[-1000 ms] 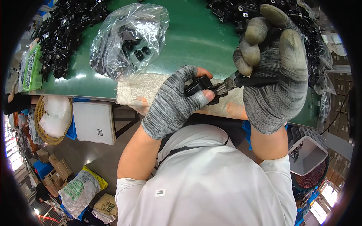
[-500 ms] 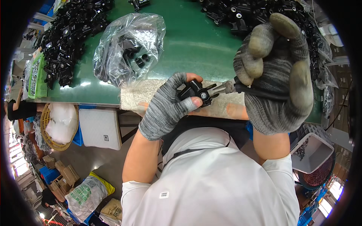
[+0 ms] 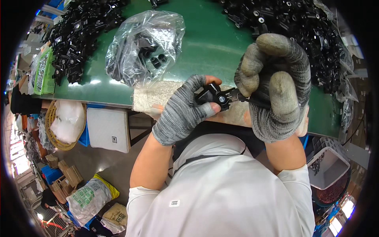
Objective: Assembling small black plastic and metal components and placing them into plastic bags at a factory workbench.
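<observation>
My left hand (image 3: 182,110), in a grey knitted glove with bare fingertips, pinches a black clamp-like part (image 3: 218,96) with a round silvery centre between thumb and forefinger. My right hand (image 3: 276,87), in a grey glove with worn, dirty fingertips, is wrapped round the dark handles of a pair of pliers (image 3: 233,95). The pliers' metal jaws reach leftward to the right end of the black part and appear to touch it; the exact grip is too small to tell. Beneath the hands lies a pale fleecy cloth (image 3: 148,96) along the table's near edge.
On the green table (image 3: 209,43), a clear plastic bag (image 3: 146,47) holds black pieces. Heaps of black parts (image 3: 79,39) lie far left and far right (image 3: 292,23). A green bin (image 3: 44,73) stands at the left edge, a grey crate (image 3: 329,168) below right.
My right hand has moved left and turned, bringing the plier jaws in against the black part. My left hand still holds the part; the whole view has shifted slightly.
</observation>
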Tool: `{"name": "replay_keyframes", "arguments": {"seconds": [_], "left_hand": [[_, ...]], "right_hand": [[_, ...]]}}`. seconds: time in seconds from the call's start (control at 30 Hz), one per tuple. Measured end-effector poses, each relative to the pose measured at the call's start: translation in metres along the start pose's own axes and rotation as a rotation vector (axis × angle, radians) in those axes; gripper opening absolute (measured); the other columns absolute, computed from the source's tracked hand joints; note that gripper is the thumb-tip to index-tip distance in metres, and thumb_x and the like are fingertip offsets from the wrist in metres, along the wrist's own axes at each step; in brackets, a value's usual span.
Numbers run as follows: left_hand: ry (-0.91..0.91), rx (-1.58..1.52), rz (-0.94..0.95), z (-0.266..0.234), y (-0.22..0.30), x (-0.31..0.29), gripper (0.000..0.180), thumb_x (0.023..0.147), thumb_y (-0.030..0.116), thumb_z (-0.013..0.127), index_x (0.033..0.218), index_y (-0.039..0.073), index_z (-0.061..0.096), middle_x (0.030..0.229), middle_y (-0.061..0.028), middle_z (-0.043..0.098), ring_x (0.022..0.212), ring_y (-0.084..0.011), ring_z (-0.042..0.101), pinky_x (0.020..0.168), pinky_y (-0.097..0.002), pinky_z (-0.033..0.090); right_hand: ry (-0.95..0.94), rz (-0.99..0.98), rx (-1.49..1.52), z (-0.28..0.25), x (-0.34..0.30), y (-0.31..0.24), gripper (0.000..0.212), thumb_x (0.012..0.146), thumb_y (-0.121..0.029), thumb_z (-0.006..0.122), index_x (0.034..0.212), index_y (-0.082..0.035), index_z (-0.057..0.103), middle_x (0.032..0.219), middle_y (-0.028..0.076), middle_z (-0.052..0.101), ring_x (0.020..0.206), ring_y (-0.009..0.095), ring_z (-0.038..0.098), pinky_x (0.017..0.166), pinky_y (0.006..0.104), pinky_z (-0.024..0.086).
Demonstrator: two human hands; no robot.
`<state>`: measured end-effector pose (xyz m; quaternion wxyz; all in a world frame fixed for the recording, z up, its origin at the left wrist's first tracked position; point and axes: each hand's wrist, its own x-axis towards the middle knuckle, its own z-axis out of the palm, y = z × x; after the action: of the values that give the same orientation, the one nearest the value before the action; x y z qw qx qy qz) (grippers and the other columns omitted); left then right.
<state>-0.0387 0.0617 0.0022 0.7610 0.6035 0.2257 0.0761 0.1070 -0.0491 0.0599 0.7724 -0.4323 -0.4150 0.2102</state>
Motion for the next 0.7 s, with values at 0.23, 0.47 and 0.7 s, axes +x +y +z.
{"name": "replay_keyframes", "arguments": {"seconds": [0.23, 0.47, 0.7], "left_hand": [[0.064, -0.046, 0.036, -0.005, -0.002, 0.001, 0.061, 0.084, 0.014, 0.08, 0.137, 0.005, 0.052, 0.116, -0.0084, 0.064, 0.103, -0.0155, 0.063, 0.087, -0.0289, 0.055], [0.335, 0.087, 0.365, -0.073, 0.041, 0.002, 0.062, 0.085, 0.013, 0.08, 0.138, -0.001, 0.049, 0.119, -0.0108, 0.064, 0.103, -0.0163, 0.064, 0.083, -0.0268, 0.056], [0.825, -0.068, 0.734, -0.287, 0.223, 0.032, 0.092, 0.091, 0.009, 0.074, 0.158, 0.004, 0.012, 0.113, -0.0204, 0.065, 0.088, -0.0297, 0.072, 0.052, -0.0261, 0.053]], "right_hand": [[-0.076, -0.013, 0.184, -0.024, 0.015, -0.013, 0.067, 0.095, -0.029, 0.064, 0.151, 0.0, 0.038, 0.12, 0.015, 0.051, 0.093, 0.018, 0.052, 0.073, 0.0303, 0.048], [0.084, -0.027, 0.099, -0.056, 0.004, -0.013, 0.078, 0.089, -0.029, 0.072, 0.151, 0.002, 0.037, 0.123, 0.013, 0.056, 0.095, 0.016, 0.056, 0.075, 0.0282, 0.05], [0.216, -0.001, -0.024, -0.073, -0.011, 0.006, 0.068, 0.091, -0.031, 0.066, 0.147, 0.0, 0.044, 0.116, 0.008, 0.056, 0.087, 0.011, 0.053, 0.067, 0.0235, 0.049]]}}
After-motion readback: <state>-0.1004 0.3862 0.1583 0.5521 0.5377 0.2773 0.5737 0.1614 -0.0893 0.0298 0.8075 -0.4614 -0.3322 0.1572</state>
